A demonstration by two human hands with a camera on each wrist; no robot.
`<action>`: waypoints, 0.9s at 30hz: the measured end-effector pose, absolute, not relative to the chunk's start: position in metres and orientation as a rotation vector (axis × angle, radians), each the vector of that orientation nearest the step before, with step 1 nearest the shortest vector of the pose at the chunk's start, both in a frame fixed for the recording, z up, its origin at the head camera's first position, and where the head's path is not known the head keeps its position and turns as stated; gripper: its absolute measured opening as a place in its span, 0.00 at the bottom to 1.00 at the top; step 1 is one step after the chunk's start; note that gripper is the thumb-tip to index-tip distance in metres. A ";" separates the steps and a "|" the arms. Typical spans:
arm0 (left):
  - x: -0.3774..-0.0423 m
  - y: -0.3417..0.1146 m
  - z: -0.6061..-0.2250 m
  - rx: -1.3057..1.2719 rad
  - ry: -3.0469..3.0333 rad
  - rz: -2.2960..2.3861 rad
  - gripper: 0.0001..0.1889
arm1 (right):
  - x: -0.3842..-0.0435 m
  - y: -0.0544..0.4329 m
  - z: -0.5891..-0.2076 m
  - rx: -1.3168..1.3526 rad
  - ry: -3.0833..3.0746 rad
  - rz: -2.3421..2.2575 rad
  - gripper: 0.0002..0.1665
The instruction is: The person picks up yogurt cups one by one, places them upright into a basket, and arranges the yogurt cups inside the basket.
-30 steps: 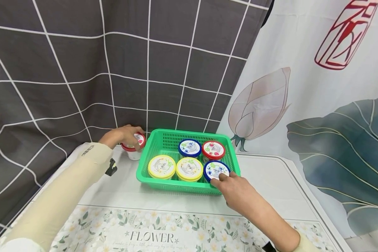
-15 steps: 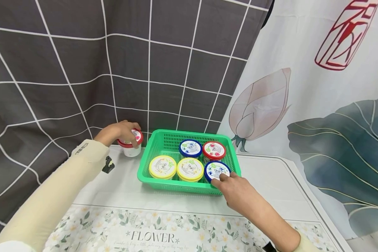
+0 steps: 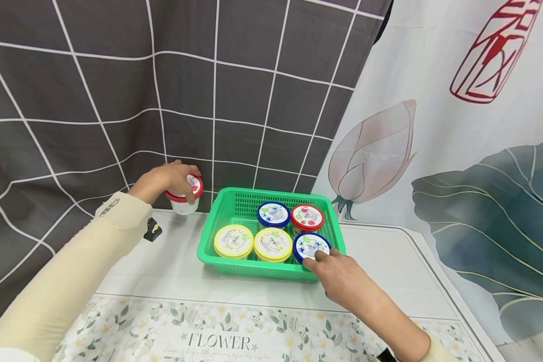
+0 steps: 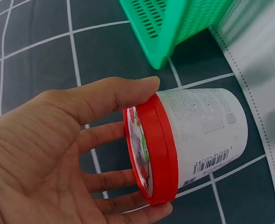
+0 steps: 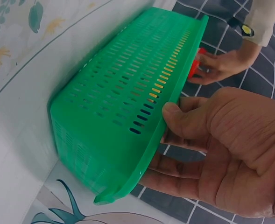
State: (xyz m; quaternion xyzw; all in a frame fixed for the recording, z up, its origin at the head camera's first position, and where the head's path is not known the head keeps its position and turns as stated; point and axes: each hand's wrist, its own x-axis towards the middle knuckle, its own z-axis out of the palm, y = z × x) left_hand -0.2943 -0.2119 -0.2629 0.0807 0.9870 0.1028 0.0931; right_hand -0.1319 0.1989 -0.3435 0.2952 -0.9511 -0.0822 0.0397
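Note:
In my left hand (image 3: 166,182) is a white tub with a red lid (image 3: 179,203), left of the green basket (image 3: 208,246). Thumb and fingers grip it around the lid; the left wrist view shows the tub's barcode side (image 4: 207,135). My right hand (image 3: 341,274) is at the basket's front right corner, beside a blue-lidded tub (image 3: 309,244). In the right wrist view its thumb (image 5: 177,119) lies over the basket rim (image 5: 151,154), with the other fingers beyond the rim, partly hidden.
The basket also contains two yellow-lidded tubs (image 3: 273,244) in front, with another blue-lidded tub (image 3: 273,214) and a red-lidded one (image 3: 307,216) behind. A dark checked curtain (image 3: 249,90) hangs close behind the table (image 3: 163,276), and a white printed curtain (image 3: 434,166) hangs to the right.
My left hand has moved up and slightly left in the head view, carrying the red-lidded tub farther from the basket. The right hand and the basket have stayed in place.

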 end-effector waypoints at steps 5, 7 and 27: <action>-0.296 -0.209 -0.257 0.250 2.951 0.300 0.47 | -0.132 0.198 -0.343 0.907 -2.914 -0.255 0.25; -0.296 -0.207 -0.254 0.245 2.954 0.314 0.47 | -0.132 0.198 -0.343 0.908 -2.912 -0.257 0.25; -0.285 -0.162 -0.227 0.382 2.980 0.325 0.48 | -0.132 0.198 -0.343 0.895 -2.926 -0.241 0.24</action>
